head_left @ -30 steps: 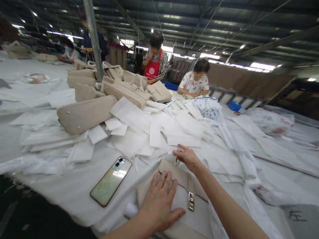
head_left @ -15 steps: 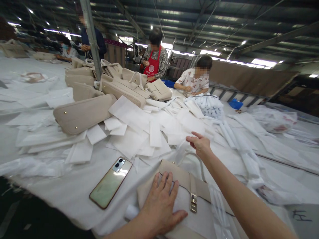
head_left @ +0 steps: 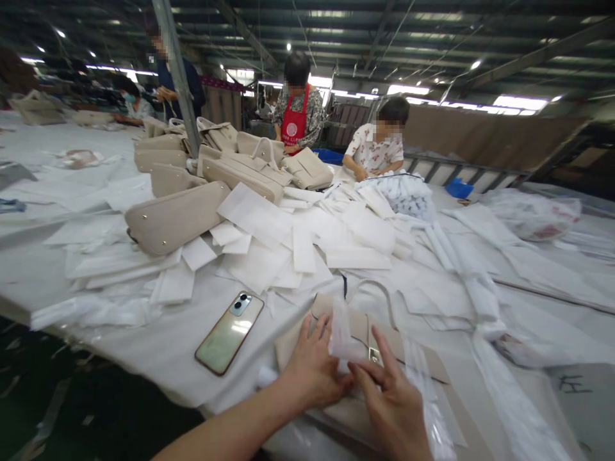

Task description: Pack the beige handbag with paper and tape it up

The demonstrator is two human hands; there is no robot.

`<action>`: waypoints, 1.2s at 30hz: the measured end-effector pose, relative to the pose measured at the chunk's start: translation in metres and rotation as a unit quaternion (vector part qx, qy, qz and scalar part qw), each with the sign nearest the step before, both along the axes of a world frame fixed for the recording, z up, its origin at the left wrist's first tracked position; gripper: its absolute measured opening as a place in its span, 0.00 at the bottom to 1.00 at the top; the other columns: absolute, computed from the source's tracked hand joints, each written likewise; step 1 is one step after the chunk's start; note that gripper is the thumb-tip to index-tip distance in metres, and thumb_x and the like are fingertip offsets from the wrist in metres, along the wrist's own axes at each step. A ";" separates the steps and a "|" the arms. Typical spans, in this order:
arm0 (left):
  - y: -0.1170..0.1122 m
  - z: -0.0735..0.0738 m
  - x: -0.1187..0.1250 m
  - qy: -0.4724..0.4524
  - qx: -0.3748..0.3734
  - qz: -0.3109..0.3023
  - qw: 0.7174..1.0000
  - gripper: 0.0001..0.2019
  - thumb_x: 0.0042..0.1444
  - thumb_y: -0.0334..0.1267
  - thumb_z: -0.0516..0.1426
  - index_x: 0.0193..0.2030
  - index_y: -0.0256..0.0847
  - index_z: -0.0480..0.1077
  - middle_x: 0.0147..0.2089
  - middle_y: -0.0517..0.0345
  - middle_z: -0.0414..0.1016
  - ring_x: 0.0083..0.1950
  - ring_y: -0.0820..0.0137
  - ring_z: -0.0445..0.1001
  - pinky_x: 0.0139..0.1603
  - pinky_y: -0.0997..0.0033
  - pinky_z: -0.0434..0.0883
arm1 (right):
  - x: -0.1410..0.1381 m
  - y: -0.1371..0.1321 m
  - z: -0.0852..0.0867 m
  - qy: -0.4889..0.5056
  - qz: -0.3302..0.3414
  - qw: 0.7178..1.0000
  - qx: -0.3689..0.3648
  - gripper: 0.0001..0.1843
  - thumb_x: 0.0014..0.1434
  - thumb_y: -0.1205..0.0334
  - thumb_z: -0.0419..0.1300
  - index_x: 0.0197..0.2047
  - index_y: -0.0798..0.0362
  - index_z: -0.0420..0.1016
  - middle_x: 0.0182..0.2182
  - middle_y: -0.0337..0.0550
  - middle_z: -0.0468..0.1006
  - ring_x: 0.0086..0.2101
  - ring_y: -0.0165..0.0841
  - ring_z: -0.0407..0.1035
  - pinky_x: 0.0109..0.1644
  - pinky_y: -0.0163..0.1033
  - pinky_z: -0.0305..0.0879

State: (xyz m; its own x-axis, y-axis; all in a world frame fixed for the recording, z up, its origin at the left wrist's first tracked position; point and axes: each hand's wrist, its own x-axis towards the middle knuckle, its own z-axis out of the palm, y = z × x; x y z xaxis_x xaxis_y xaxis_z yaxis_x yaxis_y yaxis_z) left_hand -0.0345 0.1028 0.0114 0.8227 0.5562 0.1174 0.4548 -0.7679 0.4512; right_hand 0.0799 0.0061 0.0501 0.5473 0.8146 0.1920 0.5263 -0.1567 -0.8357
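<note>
A beige handbag (head_left: 384, 323) with a flap, a gold-coloured clasp (head_left: 374, 354) and a thin handle (head_left: 391, 301) lies on the white-covered table before me. My left hand (head_left: 314, 365) rests on the bag's left part with its fingers stretched out. A translucent plastic strip (head_left: 341, 330) stands over the flap, beside the left fingers. My right hand (head_left: 396, 390) pinches the lower end of this strip between thumb and fingers, index finger pointing up past the clasp. More clear plastic (head_left: 417, 358) covers the bag's right side, partly behind the right hand.
Left of the bag lies a phone (head_left: 229, 333). Beyond are loose white sheets (head_left: 259, 256), a heap of beige bags (head_left: 177, 218) and a metal post (head_left: 177, 77). Co-workers (head_left: 377, 141) are across the table. A plastic bundle (head_left: 533, 214) lies at right.
My right hand has come back from above the white sheets down to the bag, bringing the plastic strip over the flap. My left hand stays on the bag, its thumb drawn in.
</note>
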 end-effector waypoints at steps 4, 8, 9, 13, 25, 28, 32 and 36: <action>0.005 -0.008 0.001 0.036 0.015 -0.025 0.999 0.40 0.48 0.56 0.56 0.65 0.37 0.54 0.69 0.39 0.46 0.69 0.48 0.43 0.67 0.43 0.41 | -0.026 -0.025 -0.044 -0.013 -0.012 0.999 0.040 0.28 0.58 0.55 0.57 0.61 0.54 0.63 0.34 0.41 0.81 0.34 0.36 0.77 0.36 0.33 0.74; 0.017 0.005 -0.006 0.041 0.001 -0.064 0.997 0.33 0.51 0.49 0.57 0.62 0.37 0.59 0.67 0.37 0.49 0.67 0.48 0.48 0.64 0.41 0.47 | -0.029 -0.029 -0.061 -0.071 0.006 0.995 0.068 0.19 0.60 0.58 0.56 0.53 0.51 0.72 0.38 0.42 0.80 0.38 0.38 0.76 0.41 0.37 0.75; 0.020 0.011 -0.011 0.025 -0.015 -0.064 0.997 0.29 0.54 0.47 0.55 0.61 0.36 0.60 0.67 0.38 0.50 0.67 0.51 0.50 0.65 0.44 0.49 | -0.028 -0.030 -0.063 -0.096 0.016 0.992 0.079 0.16 0.60 0.59 0.56 0.50 0.50 0.74 0.38 0.42 0.80 0.40 0.39 0.75 0.43 0.39 0.75; 0.026 0.030 -0.044 -0.046 -0.017 -0.082 0.995 0.37 0.57 0.53 0.52 0.66 0.32 0.48 0.69 0.37 0.43 0.70 0.57 0.45 0.66 0.55 0.52 | -0.027 -0.031 -0.068 -0.159 0.057 0.977 0.132 0.12 0.61 0.64 0.54 0.43 0.48 0.78 0.37 0.40 0.81 0.46 0.41 0.72 0.48 0.45 0.73; 0.025 0.004 -0.073 0.095 0.205 -0.280 0.933 0.38 0.57 0.56 0.52 0.66 0.35 0.46 0.68 0.40 0.49 0.70 0.58 0.45 0.66 0.46 0.43 | -0.028 -0.032 -0.065 -0.241 0.215 0.932 0.164 0.12 0.61 0.70 0.53 0.45 0.49 0.73 0.38 0.40 0.80 0.43 0.35 0.74 0.60 0.55 0.59; 0.025 0.008 -0.072 0.102 0.204 -0.281 0.932 0.39 0.55 0.56 0.54 0.66 0.33 0.47 0.68 0.37 0.49 0.69 0.55 0.46 0.64 0.43 0.46 | -0.029 -0.033 -0.058 -0.295 0.245 0.917 0.105 0.13 0.60 0.63 0.57 0.49 0.53 0.71 0.45 0.48 0.78 0.49 0.41 0.69 0.59 0.59 0.57; 0.027 0.015 -0.067 0.115 0.188 -0.286 0.932 0.32 0.59 0.49 0.53 0.65 0.36 0.49 0.66 0.36 0.52 0.68 0.54 0.51 0.61 0.40 0.51 | -0.034 -0.031 -0.053 -0.352 0.187 0.917 0.033 0.20 0.58 0.62 0.59 0.54 0.55 0.67 0.56 0.53 0.68 0.57 0.46 0.60 0.59 0.60 0.55; 0.028 0.007 -0.070 0.104 0.187 -0.290 0.933 0.24 0.62 0.39 0.50 0.63 0.40 0.53 0.66 0.42 0.56 0.67 0.54 0.52 0.61 0.37 0.49 | -0.040 -0.030 -0.062 -0.378 0.133 0.915 0.041 0.14 0.61 0.67 0.53 0.50 0.55 0.70 0.50 0.51 0.74 0.52 0.40 0.67 0.57 0.51 0.60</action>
State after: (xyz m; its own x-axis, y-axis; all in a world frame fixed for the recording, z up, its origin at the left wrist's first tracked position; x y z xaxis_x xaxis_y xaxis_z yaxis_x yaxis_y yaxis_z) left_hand -0.1040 0.1310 0.0181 0.9991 -0.0382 0.0190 -0.0391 -0.9980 0.0500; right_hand 0.0399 -0.0242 -0.0117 0.0170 0.8656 0.5004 0.9696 0.1079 -0.2197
